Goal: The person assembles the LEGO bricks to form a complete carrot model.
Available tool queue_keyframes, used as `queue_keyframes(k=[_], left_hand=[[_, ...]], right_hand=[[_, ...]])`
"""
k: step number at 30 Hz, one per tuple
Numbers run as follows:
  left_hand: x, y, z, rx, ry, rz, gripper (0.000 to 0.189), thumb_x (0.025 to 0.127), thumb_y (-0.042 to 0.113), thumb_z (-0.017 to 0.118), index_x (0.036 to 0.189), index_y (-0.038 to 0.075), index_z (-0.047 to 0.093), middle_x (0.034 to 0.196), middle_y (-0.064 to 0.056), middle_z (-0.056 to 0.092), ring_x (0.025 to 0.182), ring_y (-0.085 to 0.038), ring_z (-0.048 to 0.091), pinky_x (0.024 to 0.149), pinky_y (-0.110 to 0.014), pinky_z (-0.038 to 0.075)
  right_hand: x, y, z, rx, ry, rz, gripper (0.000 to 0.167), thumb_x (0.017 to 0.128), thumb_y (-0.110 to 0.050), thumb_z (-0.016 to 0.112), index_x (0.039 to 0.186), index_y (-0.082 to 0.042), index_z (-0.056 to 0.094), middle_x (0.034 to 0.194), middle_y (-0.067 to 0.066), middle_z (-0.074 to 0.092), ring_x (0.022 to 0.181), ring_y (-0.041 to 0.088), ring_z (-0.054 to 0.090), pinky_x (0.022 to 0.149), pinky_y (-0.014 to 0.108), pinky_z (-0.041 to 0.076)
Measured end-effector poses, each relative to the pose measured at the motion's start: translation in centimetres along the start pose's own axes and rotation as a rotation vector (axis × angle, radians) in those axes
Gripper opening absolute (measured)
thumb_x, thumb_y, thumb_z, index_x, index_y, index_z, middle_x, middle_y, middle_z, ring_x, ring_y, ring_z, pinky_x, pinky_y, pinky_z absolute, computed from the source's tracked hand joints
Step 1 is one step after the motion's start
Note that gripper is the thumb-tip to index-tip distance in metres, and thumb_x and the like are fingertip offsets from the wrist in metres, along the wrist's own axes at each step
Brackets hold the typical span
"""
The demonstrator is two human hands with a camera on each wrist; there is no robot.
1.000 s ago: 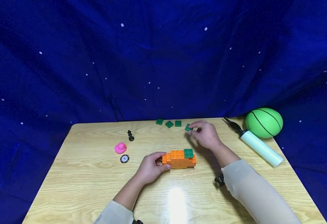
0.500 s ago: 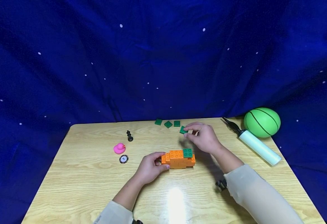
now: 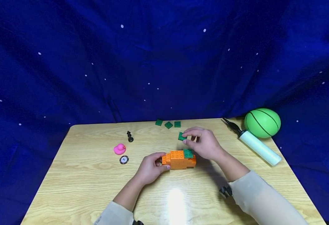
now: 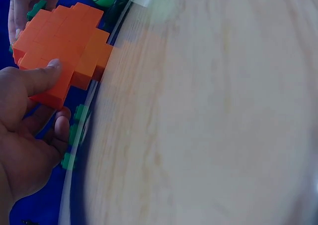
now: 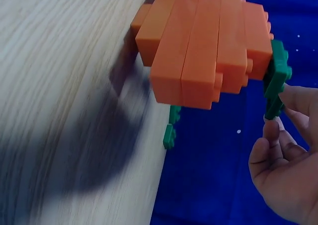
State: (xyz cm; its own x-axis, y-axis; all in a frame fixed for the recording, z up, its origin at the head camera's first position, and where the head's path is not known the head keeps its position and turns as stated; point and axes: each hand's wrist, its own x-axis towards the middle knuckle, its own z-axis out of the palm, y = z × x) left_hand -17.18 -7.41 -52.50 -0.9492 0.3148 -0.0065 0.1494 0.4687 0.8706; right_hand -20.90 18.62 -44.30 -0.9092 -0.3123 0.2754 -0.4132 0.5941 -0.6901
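An orange block structure [image 3: 178,161] of stacked toy bricks stands at the middle of the table, with a green brick [image 3: 188,153] on its top right. My left hand [image 3: 150,168] grips its left end, thumb on the near side; the left wrist view shows that thumb across the orange bricks [image 4: 64,41]. Just behind and above the structure, my right hand [image 3: 204,142] pinches a second flat green brick [image 3: 182,136] between thumb and fingers. In the right wrist view, this held green brick [image 5: 274,107] is partly covered by the mounted green brick [image 5: 278,70].
Several loose green bricks [image 3: 168,125] lie along the table's back edge. On the left are a black chess piece [image 3: 130,137], a pink rubber duck [image 3: 120,149] and a poker chip [image 3: 124,159]. A hand pump [image 3: 260,147] and a green ball [image 3: 262,123] occupy the right.
My right hand has lifted the green brick from the back of the table and brought it left and nearer, toward the orange structure. The left hand has kept its grip in place.
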Motion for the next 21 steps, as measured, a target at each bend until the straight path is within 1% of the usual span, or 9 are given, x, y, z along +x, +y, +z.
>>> queue_keyframes(k=[5,9,13,15,18,21], left_hand=[[0.1,0.0,0.0,0.003,-0.002,0.005,0.048,0.088,0.022,0.085,0.132,0.009,0.069,0.102,0.002,0.067,0.083,-0.015,0.057,0.071,-0.028,0.05],[0.0,0.1,0.0,-0.006,-0.003,0.011,0.048,0.088,0.022,0.085,0.132,0.009,0.069,0.104,0.001,0.068,0.083,-0.015,0.058,0.072,-0.028,0.051],[0.0,0.1,0.1,0.003,0.001,0.02,0.048,0.088,0.023,0.085,0.131,0.01,0.07,0.103,0.002,0.068,0.082,-0.014,0.057,0.071,-0.028,0.05],[0.0,0.0,0.1,0.012,0.001,0.022,0.048,0.088,0.024,0.085,0.131,0.011,0.07,0.1,0.003,0.067,0.081,-0.014,0.056,0.07,-0.028,0.05],[-0.1,-0.1,0.0,0.02,0.003,0.02,0.048,0.088,0.024,0.085,0.131,0.011,0.07,0.096,0.003,0.065,0.08,-0.014,0.055,0.069,-0.028,0.049],[-0.1,-0.2,0.0,0.02,0.0,0.024,0.048,0.088,0.024,0.085,0.132,0.01,0.07,0.094,0.003,0.063,0.08,-0.015,0.055,0.069,-0.028,0.048]], right_hand=[[-0.6,-0.5,0.0,0.013,-0.027,-0.02,0.016,0.093,-0.016,0.079,0.109,-0.018,0.08,0.119,-0.004,0.071,0.085,0.012,0.06,0.068,0.031,0.052],[-1.1,-0.7,0.1,0.035,-0.031,-0.051,0.016,0.091,-0.014,0.079,0.106,-0.02,0.08,0.117,-0.006,0.072,0.087,0.014,0.06,0.07,0.035,0.052],[-1.7,-1.0,0.4,0.034,-0.037,-0.089,0.017,0.09,-0.014,0.08,0.106,-0.021,0.08,0.117,-0.005,0.072,0.091,0.021,0.064,0.072,0.036,0.053],[-2.0,-1.1,0.6,0.026,-0.048,-0.104,0.017,0.09,-0.016,0.081,0.106,-0.021,0.08,0.117,-0.005,0.072,0.097,0.022,0.065,0.074,0.036,0.054],[-2.3,-1.2,0.8,0.015,-0.071,-0.129,0.017,0.09,-0.017,0.082,0.106,-0.022,0.079,0.117,-0.006,0.071,0.107,0.021,0.065,0.082,0.039,0.055],[-2.6,-1.3,0.9,0.006,-0.086,-0.162,0.018,0.088,-0.016,0.083,0.105,-0.022,0.079,0.116,-0.007,0.071,0.113,0.018,0.063,0.09,0.043,0.055]])
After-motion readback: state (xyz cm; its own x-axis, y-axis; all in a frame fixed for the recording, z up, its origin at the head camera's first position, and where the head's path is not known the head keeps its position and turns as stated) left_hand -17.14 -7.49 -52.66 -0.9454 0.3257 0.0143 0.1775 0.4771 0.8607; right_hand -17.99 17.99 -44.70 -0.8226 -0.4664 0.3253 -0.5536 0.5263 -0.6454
